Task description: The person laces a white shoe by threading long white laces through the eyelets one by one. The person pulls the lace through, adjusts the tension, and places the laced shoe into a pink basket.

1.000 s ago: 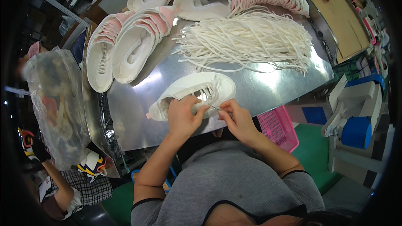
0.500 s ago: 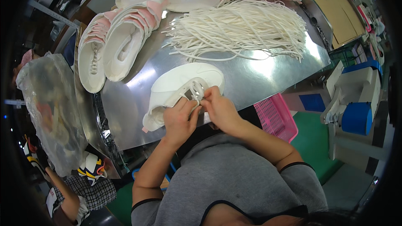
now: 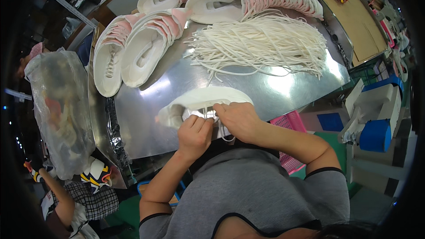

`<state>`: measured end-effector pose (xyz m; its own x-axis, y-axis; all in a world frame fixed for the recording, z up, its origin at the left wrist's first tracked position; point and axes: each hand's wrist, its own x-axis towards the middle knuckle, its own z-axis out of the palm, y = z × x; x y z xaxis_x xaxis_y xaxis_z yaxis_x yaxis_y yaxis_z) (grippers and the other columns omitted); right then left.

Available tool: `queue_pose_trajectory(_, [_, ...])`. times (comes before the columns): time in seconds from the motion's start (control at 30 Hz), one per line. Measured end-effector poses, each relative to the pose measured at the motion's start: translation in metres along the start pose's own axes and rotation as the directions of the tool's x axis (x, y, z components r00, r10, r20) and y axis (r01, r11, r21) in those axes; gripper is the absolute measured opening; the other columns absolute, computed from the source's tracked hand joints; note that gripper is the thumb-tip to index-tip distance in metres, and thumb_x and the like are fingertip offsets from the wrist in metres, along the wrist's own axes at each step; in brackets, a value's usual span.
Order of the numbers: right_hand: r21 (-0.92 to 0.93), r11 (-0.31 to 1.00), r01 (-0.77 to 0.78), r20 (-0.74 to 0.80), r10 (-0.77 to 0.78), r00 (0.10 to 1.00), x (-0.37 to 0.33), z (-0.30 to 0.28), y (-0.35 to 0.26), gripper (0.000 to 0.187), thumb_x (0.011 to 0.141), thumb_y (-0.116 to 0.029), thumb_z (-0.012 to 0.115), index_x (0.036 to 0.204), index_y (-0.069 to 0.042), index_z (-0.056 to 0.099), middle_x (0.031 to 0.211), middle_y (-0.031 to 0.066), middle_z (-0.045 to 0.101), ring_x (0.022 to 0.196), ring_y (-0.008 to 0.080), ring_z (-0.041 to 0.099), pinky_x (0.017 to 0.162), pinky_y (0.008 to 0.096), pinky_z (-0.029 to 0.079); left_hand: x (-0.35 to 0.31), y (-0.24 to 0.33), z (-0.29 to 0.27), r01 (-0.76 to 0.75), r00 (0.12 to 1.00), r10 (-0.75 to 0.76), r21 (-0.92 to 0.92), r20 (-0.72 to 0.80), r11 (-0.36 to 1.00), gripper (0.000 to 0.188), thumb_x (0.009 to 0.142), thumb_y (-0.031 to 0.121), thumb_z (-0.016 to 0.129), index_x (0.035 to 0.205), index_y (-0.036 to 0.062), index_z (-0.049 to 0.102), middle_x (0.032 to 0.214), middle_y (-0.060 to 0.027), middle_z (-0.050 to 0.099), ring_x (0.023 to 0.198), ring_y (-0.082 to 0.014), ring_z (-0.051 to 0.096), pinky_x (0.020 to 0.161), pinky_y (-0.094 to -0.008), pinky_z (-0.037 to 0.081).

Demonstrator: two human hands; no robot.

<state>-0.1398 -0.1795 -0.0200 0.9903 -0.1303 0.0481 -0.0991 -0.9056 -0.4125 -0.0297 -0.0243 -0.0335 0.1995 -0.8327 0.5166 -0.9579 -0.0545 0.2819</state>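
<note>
A white shoe upper [image 3: 217, 93] is tipped up on its side at the table's near edge, its opening toward me. My left hand [image 3: 195, 136] has its fingers curled over the lacing edge, closed on the upper. Pressed against the same edge, a little to the right, my right hand [image 3: 239, 118] pinches a white shoelace at the eyelets; its fingertips are partly hidden. A loop of that shoelace [image 3: 228, 140] hangs below my right hand. Beyond the upper lies a large heap of white laces [image 3: 261, 44].
Stacked white and pink uppers [image 3: 144, 55] stand at the left and back of the metal table [image 3: 146, 132]. A plastic-wrapped bundle [image 3: 59, 110] is at the left, near another person's arm [image 3: 57, 188]. A pink basket [image 3: 290, 124] and a white-and-blue machine [image 3: 374, 119] are at the right.
The upper has been tipped up and turned, so its opening now faces me. Both hands have shifted slightly right along its edge, and a lace loop now hangs below the right hand.
</note>
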Motion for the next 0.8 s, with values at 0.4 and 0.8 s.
queue_pose_trajectory(0.4, [0.875, 0.321, 0.364, -0.476, 0.427, 0.769, 0.031, -0.118, 0.048, 0.025, 0.09, -0.012, 0.07, 0.113, -0.002, 0.071, 0.098, 0.0056, 0.073, 0.077, 0.0064, 0.06, 0.069, 0.0232, 0.049, 0.002, -0.004, -0.001, -0.001, 0.996, 0.011, -0.115, 0.091, 0.993, 0.023, 0.07, 0.002, 0.077, 0.089, 0.0062, 0.065, 0.073, -0.0057, 0.056, 0.068, -0.0248, 0.054, 0.06, -0.0368, 0.039])
queue_pose_trajectory(0.8, [0.939, 0.34, -0.05, -0.075, 0.345, 0.936, 0.004, -0.029, 0.054, 0.015, 0.086, -0.009, 0.074, 0.1, -0.002, 0.073, 0.091, 0.002, 0.073, 0.089, 0.009, 0.065, 0.083, 0.0254, 0.05, 0.017, -0.004, -0.005, -0.012, 0.987, 0.042, -0.187, 0.156, 0.982, 0.027, 0.076, 0.007, 0.076, 0.101, 0.0049, 0.064, 0.078, -0.0069, 0.061, 0.077, -0.0271, 0.059, 0.07, -0.0385, 0.044])
